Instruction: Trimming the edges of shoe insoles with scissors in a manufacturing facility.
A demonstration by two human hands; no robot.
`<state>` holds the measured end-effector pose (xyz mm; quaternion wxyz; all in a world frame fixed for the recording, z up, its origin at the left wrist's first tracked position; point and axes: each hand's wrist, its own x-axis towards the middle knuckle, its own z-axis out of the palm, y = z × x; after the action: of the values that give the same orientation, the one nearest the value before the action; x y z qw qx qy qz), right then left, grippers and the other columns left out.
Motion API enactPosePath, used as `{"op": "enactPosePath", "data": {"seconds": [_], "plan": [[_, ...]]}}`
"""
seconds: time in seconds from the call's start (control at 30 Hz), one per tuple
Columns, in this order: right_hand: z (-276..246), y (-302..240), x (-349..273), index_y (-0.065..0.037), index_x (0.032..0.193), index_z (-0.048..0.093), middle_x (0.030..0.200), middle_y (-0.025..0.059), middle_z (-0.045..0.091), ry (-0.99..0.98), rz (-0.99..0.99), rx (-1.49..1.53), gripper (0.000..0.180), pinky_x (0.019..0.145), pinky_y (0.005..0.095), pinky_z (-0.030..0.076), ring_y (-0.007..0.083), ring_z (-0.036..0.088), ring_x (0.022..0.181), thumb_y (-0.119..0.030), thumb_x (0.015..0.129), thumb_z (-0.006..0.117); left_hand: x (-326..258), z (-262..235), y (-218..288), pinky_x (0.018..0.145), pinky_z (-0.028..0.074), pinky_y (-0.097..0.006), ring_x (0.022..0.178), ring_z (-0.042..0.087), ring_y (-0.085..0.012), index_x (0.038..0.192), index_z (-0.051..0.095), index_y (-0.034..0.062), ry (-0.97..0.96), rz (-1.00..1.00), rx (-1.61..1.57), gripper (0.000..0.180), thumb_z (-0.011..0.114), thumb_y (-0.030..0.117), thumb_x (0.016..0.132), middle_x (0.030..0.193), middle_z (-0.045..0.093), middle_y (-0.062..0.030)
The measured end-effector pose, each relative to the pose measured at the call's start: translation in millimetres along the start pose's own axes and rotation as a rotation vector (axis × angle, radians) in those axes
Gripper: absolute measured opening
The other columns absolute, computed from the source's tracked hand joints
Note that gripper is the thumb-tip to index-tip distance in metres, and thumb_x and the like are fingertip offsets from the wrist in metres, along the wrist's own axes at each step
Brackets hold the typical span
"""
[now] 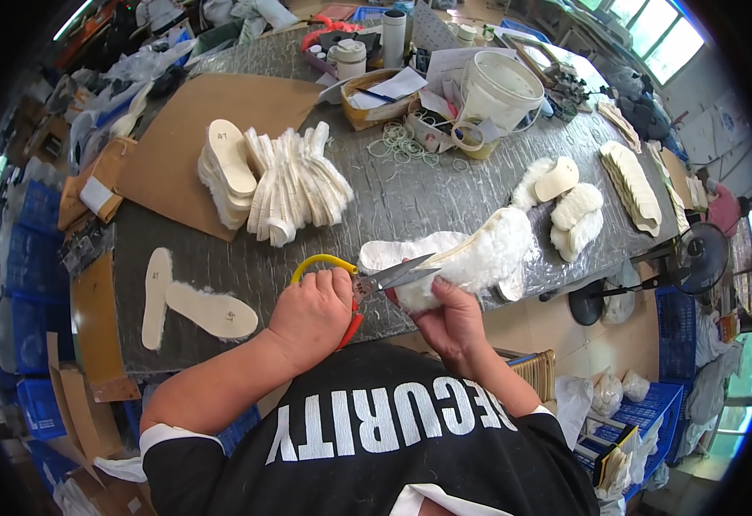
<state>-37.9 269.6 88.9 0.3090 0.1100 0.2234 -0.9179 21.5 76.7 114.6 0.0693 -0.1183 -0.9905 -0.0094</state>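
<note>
My left hand (314,311) is closed round the handles of a pair of scissors (393,275), one handle loop yellow and the other red. Their blades stand apart and point right, across the near end of a fluffy white fleece insole (492,258). That insole is gripped by my right hand (453,320), its thumb on the pile and the other fingers mostly hidden beneath. Just behind it, on the table, lies a flat off-white insole (402,249). Whether the blades touch the fleece, I cannot tell.
The dark table (359,318) carries stacked fleece insoles (298,185), two loose insoles (208,310) at left and small fleece pieces (576,219) at right. Farther back stand a white bucket (501,90), rubber bands (402,146) and a cardboard sheet (178,138). A black fan (699,258) stands beyond the right edge.
</note>
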Motion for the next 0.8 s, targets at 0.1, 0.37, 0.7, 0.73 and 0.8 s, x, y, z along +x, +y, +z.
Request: {"op": "enactPosePath", "data": {"seconds": [0.1, 0.37, 0.7, 0.73, 0.8], "plan": [[1, 2, 0, 0.002, 0.125, 0.036, 0.123, 0.0196, 0.047, 0.051, 0.017, -0.011, 0.05, 0.1, 0.0592, 0.033, 0.0373, 0.043, 0.117, -0.005, 0.08, 0.057, -2, 4, 0, 0.059, 0.049, -0.035, 0.068, 0.056, -0.0251, 0.092, 0.048, -0.0015, 0.013, 0.004, -0.038, 0.02, 0.053, 0.013, 0.079, 0.077, 0.054, -0.0122], [3, 8, -3, 0.002, 0.125, 0.034, 0.123, 0.0204, 0.045, 0.032, 0.021, -0.039, 0.048, 0.101, 0.0593, 0.032, 0.0375, 0.042, 0.118, -0.006, 0.082, 0.054, -1, 3, 1, 0.055, 0.048, -0.034, 0.067, 0.056, -0.0256, 0.092, 0.047, -0.0021, 0.157, 0.023, 0.005, 0.021, 0.052, 0.012, 0.078, 0.075, 0.053, -0.0116], [-5, 3, -2, -0.01, 0.105, 0.054, 0.108, 0.0098, 0.055, -0.185, 0.061, 0.091, 0.034, 0.102, 0.0556, 0.032, 0.0283, 0.051, 0.108, 0.0, 0.073, 0.057, 5, -11, -5, 0.052, 0.049, -0.029, 0.058, 0.059, -0.0184, 0.091, 0.048, -0.0018, -0.091, -0.261, -0.828, 0.025, 0.058, 0.02, 0.086, 0.073, 0.058, -0.011], [-7, 2, 1, -0.01, 0.105, 0.054, 0.108, 0.0098, 0.055, -0.183, 0.055, 0.095, 0.034, 0.102, 0.0556, 0.032, 0.0283, 0.051, 0.108, 0.0, 0.073, 0.057, 8, -18, -5, 0.054, 0.05, -0.029, 0.059, 0.06, -0.0164, 0.094, 0.048, -0.0008, -0.227, -0.498, -1.244, 0.024, 0.06, 0.019, 0.087, 0.08, 0.06, -0.0119], [-9, 1, 8, -0.013, 0.086, 0.056, 0.095, 0.0051, 0.056, -0.236, 0.015, 0.201, 0.026, 0.101, 0.0517, 0.033, 0.0241, 0.053, 0.1, 0.003, 0.065, 0.056, 9, -15, -2, 0.062, 0.051, -0.027, 0.067, 0.059, -0.0112, 0.096, 0.049, -0.0012, -0.172, -0.502, -1.343, 0.023, 0.063, 0.013, 0.084, 0.082, 0.06, -0.0069]]}}
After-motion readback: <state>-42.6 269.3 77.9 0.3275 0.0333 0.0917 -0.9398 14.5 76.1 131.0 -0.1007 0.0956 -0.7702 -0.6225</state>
